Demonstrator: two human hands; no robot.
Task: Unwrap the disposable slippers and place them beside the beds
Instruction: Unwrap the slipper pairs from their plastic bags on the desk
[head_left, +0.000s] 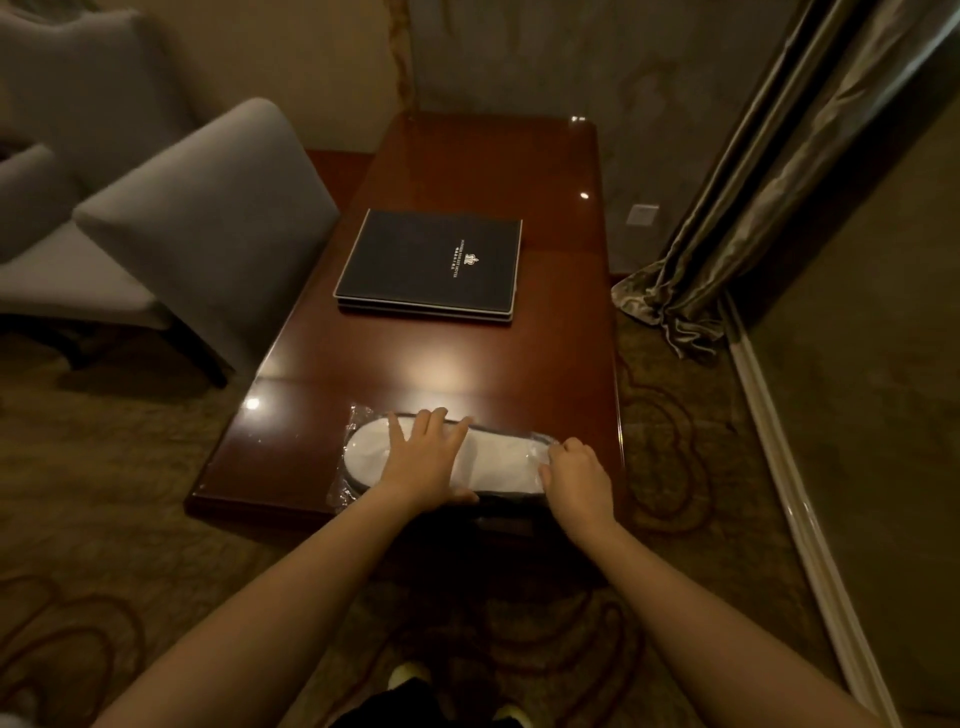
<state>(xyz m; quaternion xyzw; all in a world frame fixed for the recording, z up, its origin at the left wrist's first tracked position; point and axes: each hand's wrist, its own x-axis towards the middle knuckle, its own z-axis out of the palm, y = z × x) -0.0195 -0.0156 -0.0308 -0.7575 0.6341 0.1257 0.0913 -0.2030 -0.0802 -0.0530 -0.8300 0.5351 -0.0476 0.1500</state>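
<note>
A pair of white disposable slippers (498, 460) with dark edging lies in a clear plastic wrapper (353, 421) at the near edge of a glossy dark wooden table (467, 171). My left hand (423, 460) lies flat on the middle of the package, fingers spread and pressing down. My right hand (576, 475) is at the package's right end, its fingers curled and pinching the plastic there. The wrapper's left end sticks out loose past the slipper toes.
A dark folder (431, 265) with a small logo lies in the middle of the table. Two grey upholstered chairs (208, 208) stand to the left. A heavy curtain (753, 182) hangs at the right by a wall. Patterned carpet (104, 519) covers the floor.
</note>
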